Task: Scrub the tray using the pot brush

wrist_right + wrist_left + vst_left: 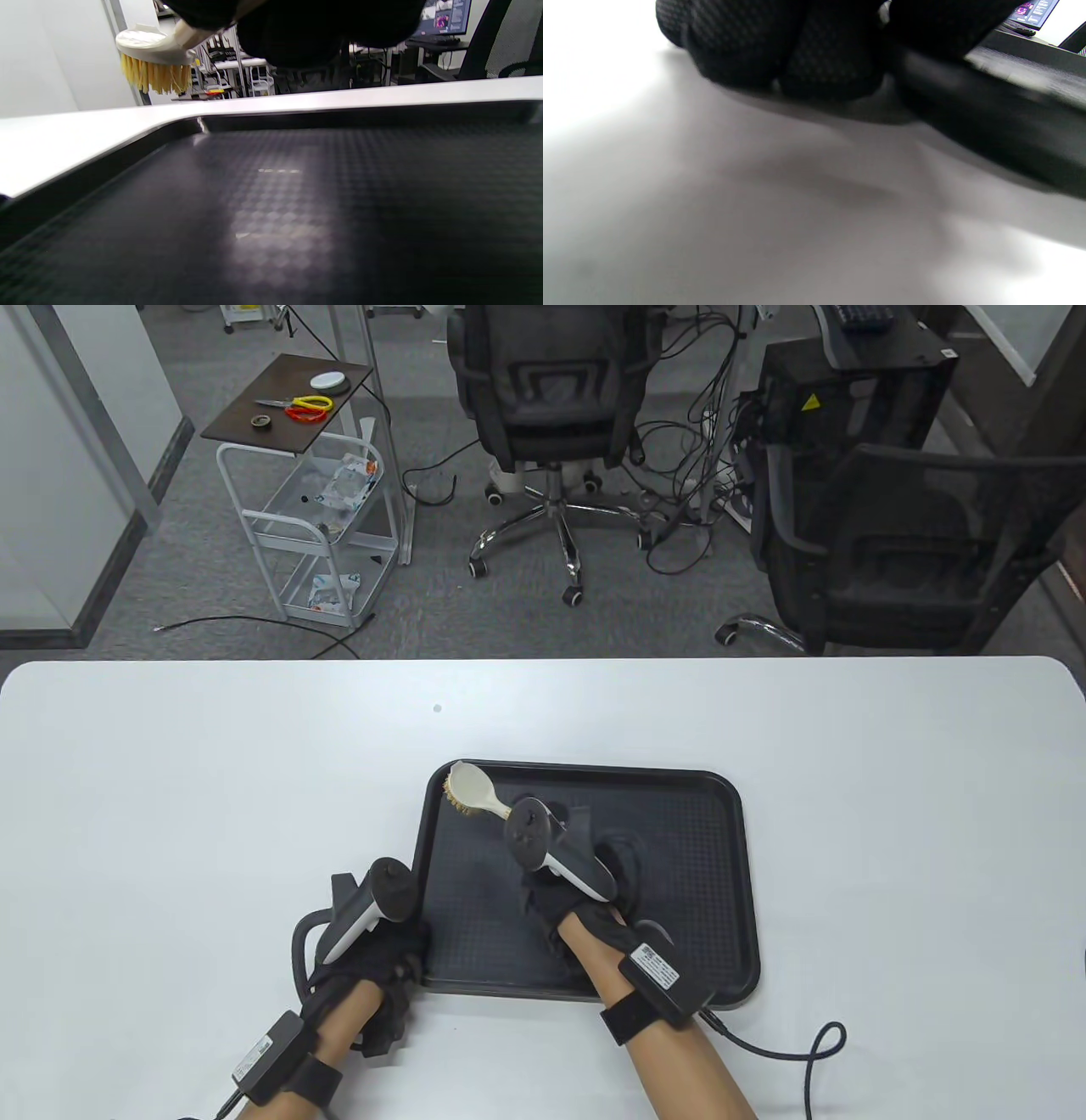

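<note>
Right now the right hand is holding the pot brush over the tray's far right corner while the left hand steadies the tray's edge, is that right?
Not quite: the right hand holds the pot brush over the far left corner of the tray, as the table view shows. The left hand is at the tray's near left edge.

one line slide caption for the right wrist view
Pot brush held bristles-down above the far left corner of the black tray.

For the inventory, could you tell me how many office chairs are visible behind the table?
2: one office chair at top centre, another office chair at right, beyond the table. More may be out of frame.
</note>
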A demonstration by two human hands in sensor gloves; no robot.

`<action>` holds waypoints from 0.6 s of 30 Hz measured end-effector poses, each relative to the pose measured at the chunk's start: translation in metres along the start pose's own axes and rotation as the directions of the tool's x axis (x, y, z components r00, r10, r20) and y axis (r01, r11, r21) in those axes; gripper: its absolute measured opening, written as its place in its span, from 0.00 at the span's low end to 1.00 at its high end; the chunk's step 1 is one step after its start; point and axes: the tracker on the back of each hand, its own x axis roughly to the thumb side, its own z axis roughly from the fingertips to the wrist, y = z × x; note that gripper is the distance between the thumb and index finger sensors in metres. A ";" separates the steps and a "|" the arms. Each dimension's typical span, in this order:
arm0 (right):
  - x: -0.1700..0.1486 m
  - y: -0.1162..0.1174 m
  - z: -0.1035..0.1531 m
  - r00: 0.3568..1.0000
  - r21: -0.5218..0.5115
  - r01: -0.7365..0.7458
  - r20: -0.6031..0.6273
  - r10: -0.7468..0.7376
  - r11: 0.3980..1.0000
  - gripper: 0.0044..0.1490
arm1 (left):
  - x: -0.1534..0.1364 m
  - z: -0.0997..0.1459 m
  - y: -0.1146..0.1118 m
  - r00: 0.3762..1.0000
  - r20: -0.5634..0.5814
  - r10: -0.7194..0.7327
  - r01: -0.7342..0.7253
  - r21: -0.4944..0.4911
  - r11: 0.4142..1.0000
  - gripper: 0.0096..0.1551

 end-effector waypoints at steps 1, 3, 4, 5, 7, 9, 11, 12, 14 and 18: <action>0.004 0.009 -0.006 1.000 0.031 -0.002 -0.015 0.003 1.000 0.37 | 0.000 0.000 0.000 1.000 -0.001 -0.001 0.001 0.000 1.000 0.45; 0.007 0.021 -0.014 1.000 0.084 0.006 -0.029 -0.003 0.996 0.37 | 0.000 0.000 0.000 1.000 0.001 0.001 -0.001 -0.001 1.000 0.45; 0.008 0.028 -0.017 0.999 0.108 0.016 -0.037 -0.012 0.994 0.37 | 0.000 0.000 0.000 1.000 0.002 0.001 -0.001 -0.002 1.000 0.46; 0.009 0.034 -0.020 0.999 0.105 0.024 -0.050 -0.019 0.994 0.37 | 0.000 0.000 0.000 1.000 0.002 0.002 -0.002 -0.003 1.000 0.45; 0.008 0.041 -0.023 0.998 0.093 0.025 -0.063 -0.019 0.995 0.37 | 0.000 0.000 0.000 1.000 0.003 0.002 -0.002 -0.005 1.000 0.46; 0.006 0.044 -0.026 0.997 0.090 0.031 -0.073 -0.024 0.995 0.37 | 0.000 -0.001 0.000 1.000 0.004 0.003 -0.002 -0.007 1.000 0.45; 0.001 0.041 -0.026 0.996 0.096 0.029 -0.082 -0.021 0.995 0.36 | 0.000 -0.001 0.000 1.000 0.004 0.002 -0.002 -0.006 1.000 0.46; -0.005 0.039 -0.025 0.996 0.078 0.027 -0.086 -0.020 0.997 0.36 | 0.000 -0.001 0.000 1.000 0.004 0.002 -0.002 -0.006 1.000 0.46; -0.018 0.035 -0.024 0.996 0.051 -0.012 -0.091 0.017 0.999 0.36 | 0.000 -0.001 0.000 1.000 0.004 0.003 -0.003 -0.008 1.000 0.45; -0.062 0.022 -0.022 0.985 0.047 -0.053 -0.164 0.060 0.997 0.35 | 0.000 -0.001 -0.001 1.000 0.003 0.001 -0.001 -0.007 1.000 0.46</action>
